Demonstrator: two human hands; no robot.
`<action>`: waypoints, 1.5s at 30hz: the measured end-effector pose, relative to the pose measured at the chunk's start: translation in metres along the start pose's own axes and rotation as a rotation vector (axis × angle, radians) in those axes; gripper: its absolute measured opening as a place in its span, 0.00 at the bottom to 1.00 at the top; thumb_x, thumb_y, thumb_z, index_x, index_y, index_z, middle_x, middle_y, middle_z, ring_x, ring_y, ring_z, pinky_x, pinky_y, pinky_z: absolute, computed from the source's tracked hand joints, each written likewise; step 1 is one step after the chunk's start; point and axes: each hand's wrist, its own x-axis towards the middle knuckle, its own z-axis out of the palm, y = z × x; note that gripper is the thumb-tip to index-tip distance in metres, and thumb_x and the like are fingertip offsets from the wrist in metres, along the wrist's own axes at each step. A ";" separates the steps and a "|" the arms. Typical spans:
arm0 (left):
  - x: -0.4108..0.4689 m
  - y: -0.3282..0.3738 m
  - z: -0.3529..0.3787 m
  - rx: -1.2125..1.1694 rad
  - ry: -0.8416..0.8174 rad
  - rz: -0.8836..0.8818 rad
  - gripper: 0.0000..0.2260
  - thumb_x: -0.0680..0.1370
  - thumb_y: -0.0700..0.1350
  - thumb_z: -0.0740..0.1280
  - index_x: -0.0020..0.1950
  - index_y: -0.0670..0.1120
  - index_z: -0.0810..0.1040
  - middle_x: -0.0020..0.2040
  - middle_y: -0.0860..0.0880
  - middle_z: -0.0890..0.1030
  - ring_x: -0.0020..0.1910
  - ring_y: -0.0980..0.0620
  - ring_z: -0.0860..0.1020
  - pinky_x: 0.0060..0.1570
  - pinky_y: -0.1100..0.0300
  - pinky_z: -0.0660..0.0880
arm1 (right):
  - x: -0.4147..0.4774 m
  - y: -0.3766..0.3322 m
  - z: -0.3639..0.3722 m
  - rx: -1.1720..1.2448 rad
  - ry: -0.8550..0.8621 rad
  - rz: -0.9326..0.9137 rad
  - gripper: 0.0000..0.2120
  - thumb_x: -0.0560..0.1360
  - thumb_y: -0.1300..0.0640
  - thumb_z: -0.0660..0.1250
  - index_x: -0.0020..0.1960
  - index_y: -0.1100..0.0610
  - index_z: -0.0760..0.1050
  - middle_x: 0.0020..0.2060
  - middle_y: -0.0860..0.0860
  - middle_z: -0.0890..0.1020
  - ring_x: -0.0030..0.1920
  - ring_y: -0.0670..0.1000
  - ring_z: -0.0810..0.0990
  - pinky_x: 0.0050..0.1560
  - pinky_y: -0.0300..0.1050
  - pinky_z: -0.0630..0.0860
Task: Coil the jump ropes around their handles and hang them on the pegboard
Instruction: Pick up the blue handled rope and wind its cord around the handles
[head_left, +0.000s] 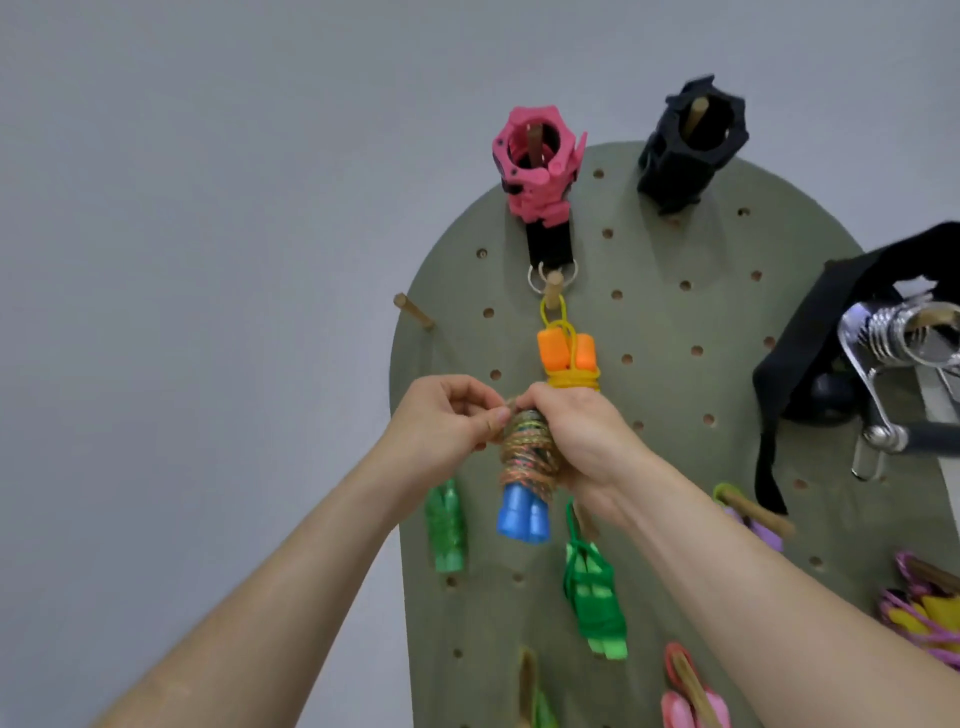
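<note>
Rope (525, 457) of braided multicoloured cord, wound tight around paired smooth blue plastic handles (522, 519), stands upright, handle ends pointing down, before the left half of the green pegboard (675, 338). Right hand (576, 431) grips its top; left hand (441, 415) pinches cord there.

Close head-worn view toward the pegboard (670, 389)

My right hand (576, 431) grips the blue-handled coiled jump rope (524, 467) against the pegboard (675, 389); my left hand (447, 415) pinches its cord.
</note>
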 end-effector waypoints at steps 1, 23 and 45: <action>0.010 -0.002 -0.009 0.009 0.017 0.017 0.03 0.74 0.37 0.71 0.41 0.40 0.79 0.32 0.45 0.78 0.27 0.58 0.73 0.30 0.68 0.70 | 0.009 -0.004 0.006 0.016 -0.035 -0.005 0.14 0.75 0.61 0.62 0.32 0.57 0.80 0.33 0.56 0.78 0.33 0.53 0.75 0.38 0.48 0.73; 0.136 -0.030 -0.098 -0.404 0.144 0.086 0.07 0.77 0.35 0.65 0.44 0.38 0.82 0.34 0.47 0.81 0.32 0.53 0.74 0.36 0.65 0.74 | 0.145 -0.028 0.097 -0.124 0.138 -0.369 0.09 0.74 0.61 0.65 0.45 0.68 0.78 0.34 0.54 0.76 0.33 0.48 0.74 0.35 0.42 0.70; 0.138 -0.086 -0.068 0.007 0.210 0.110 0.05 0.77 0.47 0.66 0.49 0.54 0.82 0.46 0.55 0.84 0.47 0.55 0.81 0.53 0.49 0.79 | 0.144 0.029 0.070 -1.011 0.347 -0.760 0.11 0.79 0.52 0.63 0.55 0.55 0.79 0.48 0.49 0.76 0.47 0.49 0.76 0.48 0.44 0.75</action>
